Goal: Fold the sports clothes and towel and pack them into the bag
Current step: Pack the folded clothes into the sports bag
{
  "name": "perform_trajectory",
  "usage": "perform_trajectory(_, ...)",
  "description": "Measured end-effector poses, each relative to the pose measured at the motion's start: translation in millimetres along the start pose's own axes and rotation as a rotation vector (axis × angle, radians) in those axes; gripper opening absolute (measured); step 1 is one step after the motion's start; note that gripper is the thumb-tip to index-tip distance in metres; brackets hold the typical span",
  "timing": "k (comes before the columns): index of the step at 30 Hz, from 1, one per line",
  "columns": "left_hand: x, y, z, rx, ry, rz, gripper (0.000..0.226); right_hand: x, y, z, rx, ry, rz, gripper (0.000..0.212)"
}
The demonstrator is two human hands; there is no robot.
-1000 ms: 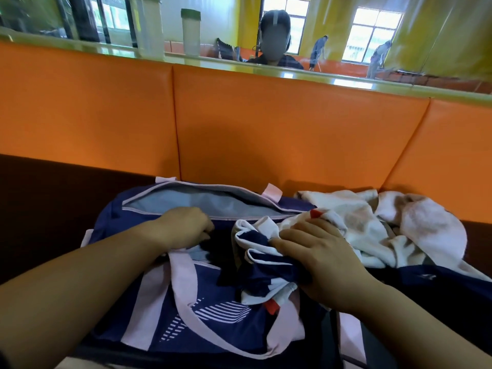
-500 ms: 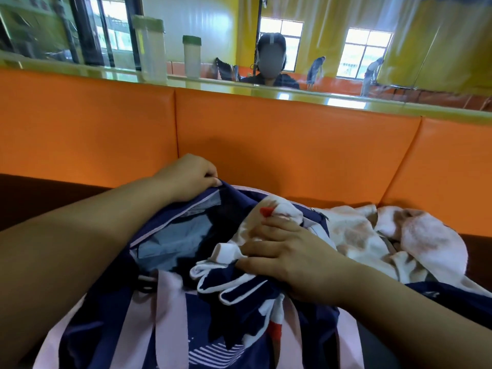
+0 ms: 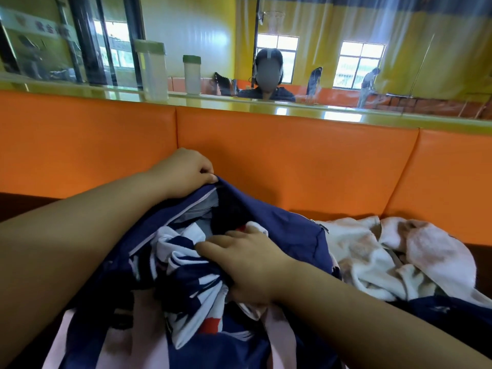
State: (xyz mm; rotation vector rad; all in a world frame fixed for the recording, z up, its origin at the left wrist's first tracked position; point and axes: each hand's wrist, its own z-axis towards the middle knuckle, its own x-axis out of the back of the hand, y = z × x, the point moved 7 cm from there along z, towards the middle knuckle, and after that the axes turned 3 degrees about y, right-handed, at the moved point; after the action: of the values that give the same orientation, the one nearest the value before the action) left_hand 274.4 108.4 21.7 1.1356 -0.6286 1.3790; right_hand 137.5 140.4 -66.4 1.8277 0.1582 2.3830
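Orange padding [image 3: 80, 145] forms the bench back, under a glossy ledge [image 3: 332, 113] where two green-lidded tubs [image 3: 153, 70] stand at the left.

In front of the padding, the left hand [image 3: 186, 174] pinches the top rim of the bag [image 3: 282, 225] between thumb and curled fingers. That edge stands raised and the mouth gapes toward the camera. The bag is navy with pale pink trim and straps [image 3: 279, 339], and it lies on the dark seat across the middle of the view. A grey lining shows inside its opening.

A bunched shirt [image 3: 191, 278], navy and white with red patches, sits half in the mouth, its lower part spilling out over the near side of the bag. The right hand [image 3: 247, 265] grips this bundle, with the fingers curled over the top and reaching into the opening and the thumb tucked under the cloth.

To the right, a towel [image 3: 372, 257] lies crumpled on the seat, white with pinkish-brown blotches, touching the side of the bag. Its near edge lies against a dark navy cloth [image 3: 452, 312] at the lower right.
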Motion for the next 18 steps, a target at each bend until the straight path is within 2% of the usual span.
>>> perform_trajectory(2,-3,-10,-4,0.023,-0.009,-0.012,0.02,-3,4,-5,-0.064,-0.052,-0.072,0.071)
perform_trajectory(6,-14,-5,-10,0.002,-0.036,-0.021,0.02,-6,16,-10,-0.178,-0.154,-0.063,0.068)
perform_trajectory(13,-16,-2,-9,-0.004,-0.02,-0.04,0.021,-22,17,4,-0.248,-0.186,-0.046,0.071)
perform_trajectory(18,-21,-10,-17,0.018,-0.02,-0.04,0.018,-44,14,-3,-0.27,-0.259,-0.097,0.094)
